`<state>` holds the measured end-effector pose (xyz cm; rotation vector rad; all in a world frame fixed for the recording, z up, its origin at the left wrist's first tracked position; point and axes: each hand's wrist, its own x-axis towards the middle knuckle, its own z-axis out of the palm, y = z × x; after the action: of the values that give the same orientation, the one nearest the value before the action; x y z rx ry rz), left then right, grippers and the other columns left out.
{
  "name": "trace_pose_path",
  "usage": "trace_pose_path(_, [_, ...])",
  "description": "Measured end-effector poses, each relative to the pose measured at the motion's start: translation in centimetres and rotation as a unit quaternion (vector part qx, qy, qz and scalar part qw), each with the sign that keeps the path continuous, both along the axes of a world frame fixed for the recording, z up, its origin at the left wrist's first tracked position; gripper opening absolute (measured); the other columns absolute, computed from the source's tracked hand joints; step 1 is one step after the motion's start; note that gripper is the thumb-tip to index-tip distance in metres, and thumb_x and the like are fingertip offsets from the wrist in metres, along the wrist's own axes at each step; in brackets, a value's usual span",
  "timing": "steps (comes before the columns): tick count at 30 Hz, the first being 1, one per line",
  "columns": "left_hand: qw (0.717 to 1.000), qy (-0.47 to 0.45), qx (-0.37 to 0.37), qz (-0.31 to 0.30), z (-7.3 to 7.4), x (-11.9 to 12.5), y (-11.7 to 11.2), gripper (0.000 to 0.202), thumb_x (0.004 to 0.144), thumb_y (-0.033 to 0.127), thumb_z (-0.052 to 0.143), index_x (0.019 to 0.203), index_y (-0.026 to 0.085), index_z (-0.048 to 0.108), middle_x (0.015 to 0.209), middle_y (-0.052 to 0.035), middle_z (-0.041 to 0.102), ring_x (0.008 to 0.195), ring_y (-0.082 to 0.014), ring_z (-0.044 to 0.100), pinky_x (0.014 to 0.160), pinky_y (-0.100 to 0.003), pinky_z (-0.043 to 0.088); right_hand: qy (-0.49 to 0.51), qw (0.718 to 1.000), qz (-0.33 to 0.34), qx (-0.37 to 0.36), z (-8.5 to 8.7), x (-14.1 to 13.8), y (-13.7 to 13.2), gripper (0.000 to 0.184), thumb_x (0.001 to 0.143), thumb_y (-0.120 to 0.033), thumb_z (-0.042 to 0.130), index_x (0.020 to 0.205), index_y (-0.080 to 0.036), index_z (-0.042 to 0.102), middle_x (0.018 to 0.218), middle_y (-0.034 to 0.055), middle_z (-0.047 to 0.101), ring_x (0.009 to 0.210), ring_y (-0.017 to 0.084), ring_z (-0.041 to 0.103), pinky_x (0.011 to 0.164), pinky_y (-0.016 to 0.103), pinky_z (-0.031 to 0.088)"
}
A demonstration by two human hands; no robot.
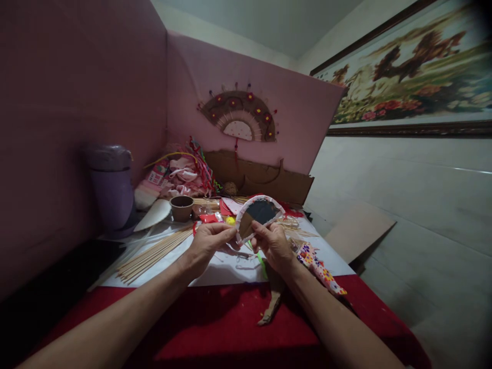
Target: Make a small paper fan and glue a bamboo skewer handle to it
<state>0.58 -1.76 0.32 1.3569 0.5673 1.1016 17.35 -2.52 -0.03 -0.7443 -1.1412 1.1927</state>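
Between my two hands is a small half-round cardboard piece (262,211), its curved edge wrapped in whitish fabric and its middle dark and brown. My left hand (212,245) pinches its lower left corner between thumb and fingers. My right hand (273,245) grips it from the lower right, the thumb lying over its face. The piece is raised above the table, tilted toward me. Beneath my right hand hangs or lies a torn brown strip (273,302). Flower-print fabric (321,269) lies beside my right forearm.
Bamboo sticks (156,253) lie left on the white sheet (184,277) over a red cloth (215,318). A brown pot (182,208), a purple container (111,192) and a fabric heap (184,171) stand behind. A decorated fan (240,115) hangs on the pink panel (300,113).
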Motion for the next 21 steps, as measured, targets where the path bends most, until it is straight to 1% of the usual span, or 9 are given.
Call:
trace_pose_path(3, [1.0, -0.001, -0.009, -0.004, -0.12, 0.04, 0.11, 0.028, 0.07, 0.039, 0.066, 0.066, 0.011, 0.069, 0.059, -0.0061, 0.066, 0.052, -0.0124, 0.058, 0.053, -0.023, 0.046, -0.003, 1.0, -0.009, 0.018, -0.11, -0.14, 0.0, 0.024, 0.067, -0.033, 0.071, 0.063, -0.012, 0.058, 0.048, -0.0023, 0.057, 0.034, 0.007, 0.049, 0.031, 0.016, 0.04])
trace_pose_path(8, [1.0, 0.001, -0.009, -0.003, -0.37, 0.13, 0.24, 0.03, 0.069, 0.04, 0.067, 0.065, 0.011, 0.068, 0.058, -0.0059, 0.065, 0.053, -0.0129, 0.059, 0.054, -0.024, 0.047, -0.02, 0.999, -0.019, 0.039, -0.57, -0.26, 0.04, 0.024, 0.072, -0.033, 0.068, 0.063, -0.013, 0.057, 0.045, -0.0024, 0.057, 0.033, 0.008, 0.049, 0.033, 0.018, 0.042])
trace_pose_path(15, [1.0, 0.01, -0.002, 0.028, -0.78, 0.35, 0.44, 0.031, 0.066, 0.042, 0.069, 0.063, 0.012, 0.066, 0.058, -0.0045, 0.065, 0.05, -0.0121, 0.058, 0.052, -0.024, 0.047, -0.074, 0.992, -0.065, 0.075, -0.97, -0.49, -0.27, 0.025, 0.074, -0.036, 0.065, 0.065, -0.013, 0.059, 0.044, -0.0027, 0.057, 0.033, 0.009, 0.049, 0.035, 0.019, 0.042])
trace_pose_path(18, [0.999, 0.014, -0.003, 0.035, -0.81, 0.51, 0.46, 0.03, 0.066, 0.041, 0.069, 0.063, 0.011, 0.065, 0.058, -0.0047, 0.066, 0.05, -0.0129, 0.059, 0.052, -0.025, 0.048, -0.062, 0.994, -0.06, 0.07, -0.96, -0.55, -0.12, 0.023, 0.073, -0.036, 0.066, 0.07, -0.013, 0.06, 0.045, -0.0033, 0.057, 0.034, 0.009, 0.048, 0.035, 0.019, 0.043])
trace_pose_path(21, [0.999, -0.005, -0.014, 0.034, -0.75, 0.72, 0.34, 0.025, 0.061, 0.034, 0.074, 0.067, 0.012, 0.064, 0.06, -0.0035, 0.066, 0.052, -0.0132, 0.06, 0.054, -0.026, 0.049, -0.028, 0.997, -0.042, 0.052, -0.79, -0.51, 0.12, 0.024, 0.072, -0.035, 0.067, 0.071, -0.013, 0.059, 0.046, -0.0031, 0.057, 0.034, 0.009, 0.048, 0.035, 0.019, 0.044])
